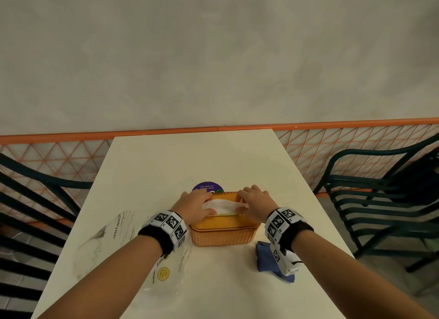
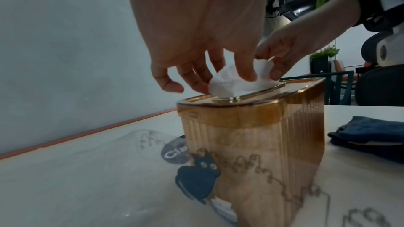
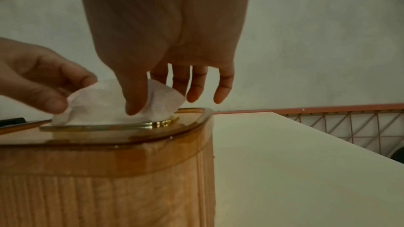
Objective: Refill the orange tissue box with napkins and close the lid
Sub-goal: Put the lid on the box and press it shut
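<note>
The orange ribbed tissue box (image 1: 223, 233) stands on the white table (image 1: 190, 157) with its lid (image 2: 251, 104) down flat on top. A white napkin (image 1: 222, 205) pokes up through the lid's gold-rimmed slot (image 3: 161, 123). My left hand (image 1: 209, 203) pinches the napkin's left end between thumb and fingers (image 2: 229, 77). At the right end of the napkin (image 3: 102, 103), my right hand (image 1: 242, 201) pinches it, thumb (image 3: 133, 103) in front and fingers behind. Both hands hover just above the lid. The napkins inside the box are hidden.
A crumpled clear plastic wrapper (image 1: 133, 245) lies left of the box and a folded blue cloth (image 1: 268, 259) lies at its right. A purple round sticker (image 1: 207, 188) sits behind the box. Dark green chairs (image 1: 380, 195) flank the table, and an orange mesh fence (image 1: 332, 143) runs behind it.
</note>
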Demonstrator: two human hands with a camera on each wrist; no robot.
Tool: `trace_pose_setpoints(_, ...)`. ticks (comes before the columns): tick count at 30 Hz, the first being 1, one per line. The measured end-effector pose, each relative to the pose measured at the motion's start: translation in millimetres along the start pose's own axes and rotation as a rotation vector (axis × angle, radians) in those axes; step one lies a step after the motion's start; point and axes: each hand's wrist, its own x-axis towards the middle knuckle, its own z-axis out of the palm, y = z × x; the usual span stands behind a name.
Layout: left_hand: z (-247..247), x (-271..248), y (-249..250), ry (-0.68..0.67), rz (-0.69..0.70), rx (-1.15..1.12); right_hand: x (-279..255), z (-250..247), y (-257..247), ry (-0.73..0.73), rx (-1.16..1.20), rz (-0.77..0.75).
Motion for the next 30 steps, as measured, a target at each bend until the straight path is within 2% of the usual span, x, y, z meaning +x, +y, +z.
trace_pose_setpoints(3, -2, -5, -11, -0.050, -0.044, -0.046, -1, 0, 7, -0.042, 0.025, 0.035)
trace_pose_setpoints(6, -1, -9, -14, -0.015, -0.092, -0.195, 1, -1, 10, -0.051, 0.127, 0.061)
trace_pose_setpoints(9, 1, -9, -15, 0.010, -0.130, -0.349, 2, -4, 10, -0.001, 0.216, 0.095)
trace_pose_setpoints(12, 3, -10, -13, 0.047, -0.165, -0.405, 1, -4, 12, 0.022, 0.241, 0.076)
trace_pose_setpoints(17, 2, -9, -9, 0.053, -0.205, -0.382, -3, 0, 16, 0.023, 0.283, 0.095)
trace_pose_setpoints(30, 7, -7, -1, 0.230, -0.290, -0.461, 5, 5, 24, 0.085, 0.366, 0.126)
